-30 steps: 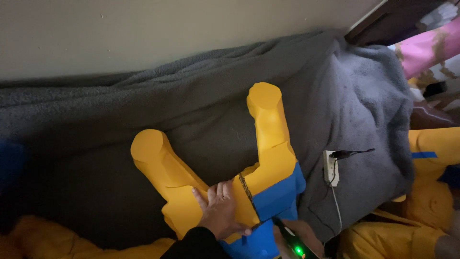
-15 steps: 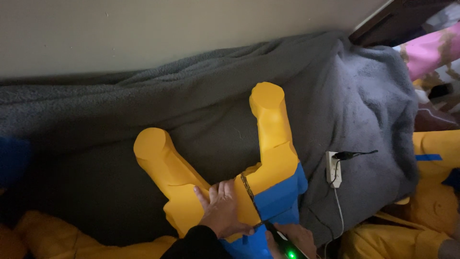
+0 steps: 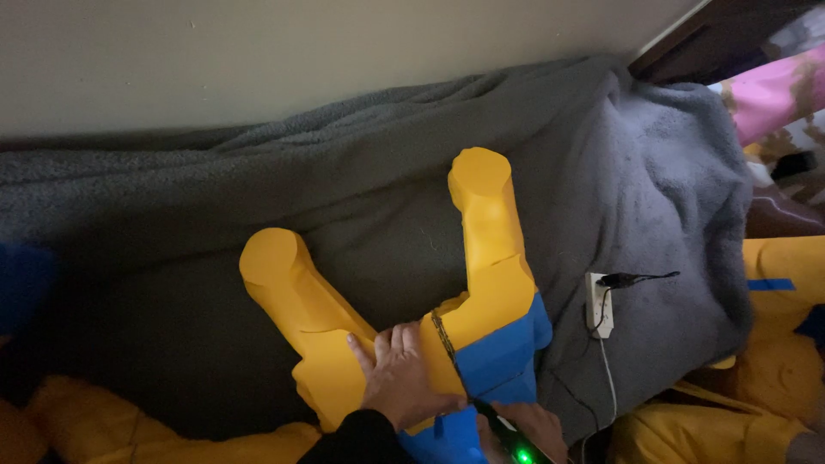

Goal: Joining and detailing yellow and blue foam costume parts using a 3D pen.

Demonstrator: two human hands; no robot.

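A yellow and blue plush toy lies on a grey fleece blanket, its two yellow legs pointing up and away from me. My left hand presses flat on the yellow fabric where the legs meet, beside a dark seam line. My right hand, at the bottom edge, grips a thin dark tool with a green light that touches the blue part of the toy.
A white charger block with a cable rests on the blanket to the right. More yellow plush pieces lie at the right and bottom left. A pink patterned item sits at the top right. A pale wall runs along the top.
The view has shifted slightly, so the toy sits a little higher and further right in frame. Both hands stay in the same places on the toy.
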